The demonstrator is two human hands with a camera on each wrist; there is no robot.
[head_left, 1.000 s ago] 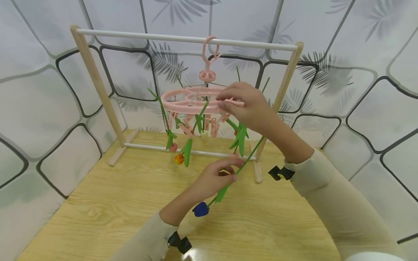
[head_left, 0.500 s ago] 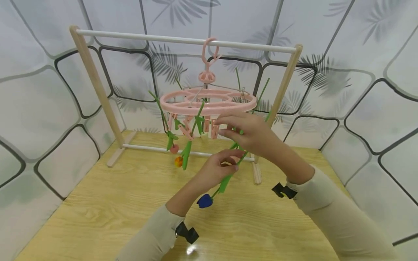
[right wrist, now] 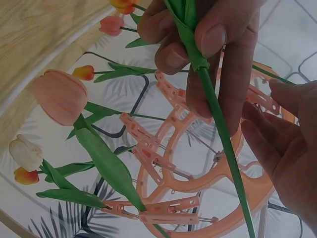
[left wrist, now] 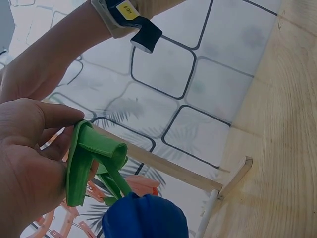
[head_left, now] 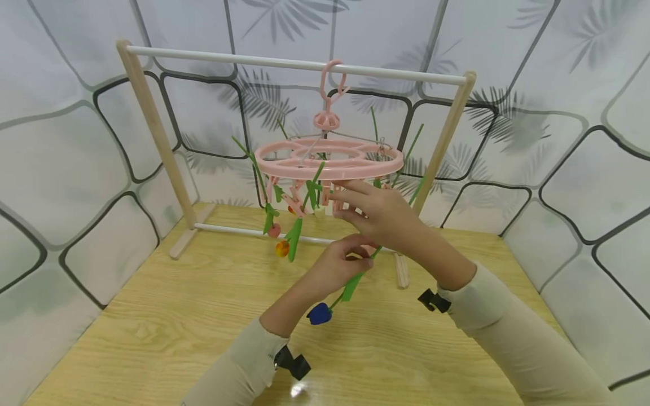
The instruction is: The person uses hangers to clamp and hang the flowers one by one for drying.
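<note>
My left hand (head_left: 335,265) pinches the green stem of an artificial blue tulip (head_left: 320,313), whose flower points down toward the table. In the left wrist view the blue flower (left wrist: 143,218) is close to the camera, below the leaves (left wrist: 91,148). My right hand (head_left: 381,217) is just under the front right of a pink round clip hanger (head_left: 330,169). Its fingers are around one of the hanging clothespins (right wrist: 262,100), seen in the right wrist view. The tulip's bare stem (right wrist: 223,134) slants past the ring there, beside the right fingers.
Several other tulips hang head down from the hanger, including an orange one (head_left: 282,248) and a pink one (right wrist: 60,96). The hanger hooks onto a white rail (head_left: 244,59) between wooden posts (head_left: 157,132). A wooden table (head_left: 203,316) lies below; patterned cloth walls surround it.
My right hand has come down from the ring's rim to a clothespin beneath it. My left hand has raised the blue tulip slightly, its stem end now below the ring.
</note>
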